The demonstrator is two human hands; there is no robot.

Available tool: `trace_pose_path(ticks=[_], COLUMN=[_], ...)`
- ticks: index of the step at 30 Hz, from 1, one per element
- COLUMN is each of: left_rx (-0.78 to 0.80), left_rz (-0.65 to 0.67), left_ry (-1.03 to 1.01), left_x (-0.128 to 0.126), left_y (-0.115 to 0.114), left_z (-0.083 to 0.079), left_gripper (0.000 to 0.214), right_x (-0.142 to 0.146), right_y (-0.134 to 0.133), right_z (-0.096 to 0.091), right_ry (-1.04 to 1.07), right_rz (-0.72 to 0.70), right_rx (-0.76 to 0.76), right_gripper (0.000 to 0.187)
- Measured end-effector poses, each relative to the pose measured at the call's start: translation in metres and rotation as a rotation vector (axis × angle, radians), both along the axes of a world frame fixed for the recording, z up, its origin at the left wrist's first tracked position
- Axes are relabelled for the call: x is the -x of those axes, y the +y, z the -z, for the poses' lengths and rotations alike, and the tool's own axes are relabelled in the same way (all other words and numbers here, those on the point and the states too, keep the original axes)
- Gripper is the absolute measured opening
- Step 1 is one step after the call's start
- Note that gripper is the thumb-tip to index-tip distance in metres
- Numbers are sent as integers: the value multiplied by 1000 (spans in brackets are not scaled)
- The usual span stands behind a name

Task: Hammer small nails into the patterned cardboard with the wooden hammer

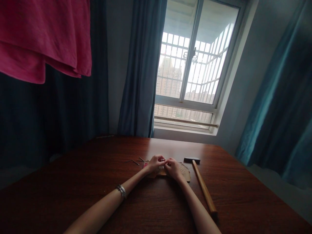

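Near the middle of the table, my left hand [155, 163] and my right hand [172, 167] meet, fingertips pinched close together. Whatever small thing they hold is too tiny and too covered to name. Beneath them lies a tan, flat piece like leather or card [186, 175], with rows of small holes or dots and slits along its right edge. My hands cover its middle. A pink-red patch [145, 165] shows beside my left hand. To the left rest several thin metal rods [136, 162].
A hammer [204, 187] with a wooden handle lies right of my right hand, its dark head pointing away. The brown table [97, 175] reaches toward the window [190, 65]. Blue curtains [143, 71] hang behind, and a pink cloth [60, 35] hangs at upper left.
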State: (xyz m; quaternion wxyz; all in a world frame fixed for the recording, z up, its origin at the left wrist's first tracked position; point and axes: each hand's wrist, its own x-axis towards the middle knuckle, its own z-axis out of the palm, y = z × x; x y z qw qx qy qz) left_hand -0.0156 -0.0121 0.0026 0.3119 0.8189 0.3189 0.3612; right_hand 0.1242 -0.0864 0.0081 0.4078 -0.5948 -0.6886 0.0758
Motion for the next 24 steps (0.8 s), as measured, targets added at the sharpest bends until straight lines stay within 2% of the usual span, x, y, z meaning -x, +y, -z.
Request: trace_pose_path(ticks=[3,5,8,10,13,14,16,19,24], left_rx=[22,30,46,58,66,63,56,47,28], left_rz=[-9,-18,-26,-35,-57,-61,-63,-55,-43], left_ry=[-19,-31,-31,-24,-7,-4,-2,-1,-11], left_x=[0,0,0,0,0,0,0,0,2], left_y=[-1,-2,-4,-6,-9,-10,-11,-12,-13], left_z=[1,3,3,2,0,-1,-3,-4,-4], left_gripper=[26,24,23,23,22,22,22,22,21], right_x=[-8,-24,-61,-85,-106,-108,-106,-95,-79], right_y=[-3,-11,-38,-66,-113,-127,-150,-168,-174], right_z=[-13,-27,-46,-49,-33,-25,-8,9,13], right_ry=[-26,-48,-92,-113,-214,-240,-276,-348,-561], right_rz=[56,126,266,375,667,725,791,841,850], right_rx=[29,39,59,89,225,239,269,311,281], right_gripper=[19,25,29,32,41,44,49,50,35])
